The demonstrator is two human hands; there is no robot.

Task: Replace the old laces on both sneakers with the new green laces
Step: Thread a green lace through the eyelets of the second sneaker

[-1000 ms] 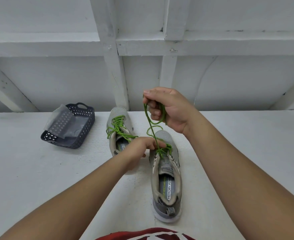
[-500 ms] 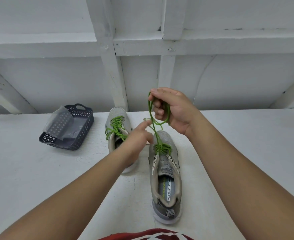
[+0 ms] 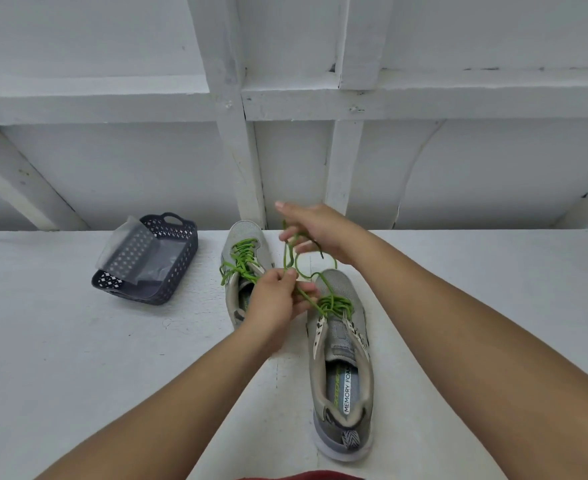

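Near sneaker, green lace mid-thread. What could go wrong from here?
1. The green lace hangs in slack loops between the left hand and right hand; it may tangle or knot early.
2. Only the lowest eyelets of the near sneaker look laced, and nothing pins the shoe; a hard pull might drag it across the table.
3. The far sneaker sits right beside it; its loose lace ends could get caught up.
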